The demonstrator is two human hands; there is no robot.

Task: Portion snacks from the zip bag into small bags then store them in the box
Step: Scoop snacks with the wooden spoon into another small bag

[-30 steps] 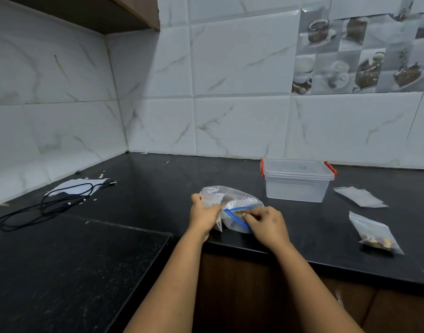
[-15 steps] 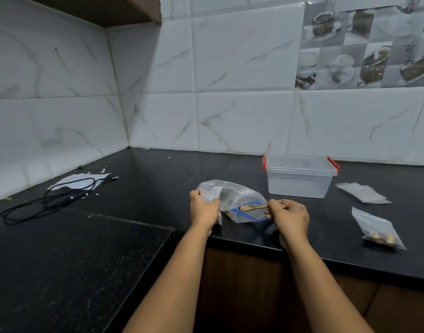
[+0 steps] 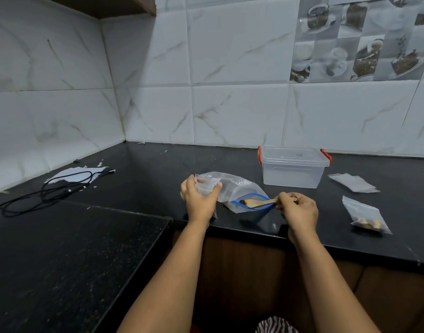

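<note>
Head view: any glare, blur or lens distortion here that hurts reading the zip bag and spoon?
Head view: dim, bluish light; wide-angle lens bows the wall tiles and the counter edge. Soft sheen on the zip bag blurs its print, but the blue mouth and the wooden spoon held by the right hand read clearly.

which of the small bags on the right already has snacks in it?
The nearer small bag, by the counter's front edge: brown snacks sit in its bottom. The flat bags behind it, beside the box, look empty.

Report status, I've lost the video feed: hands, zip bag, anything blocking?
Left hand grips zip bag. Right hand holds wooden spoon in bag mouth. Box lidded. Nothing blocking.
</note>
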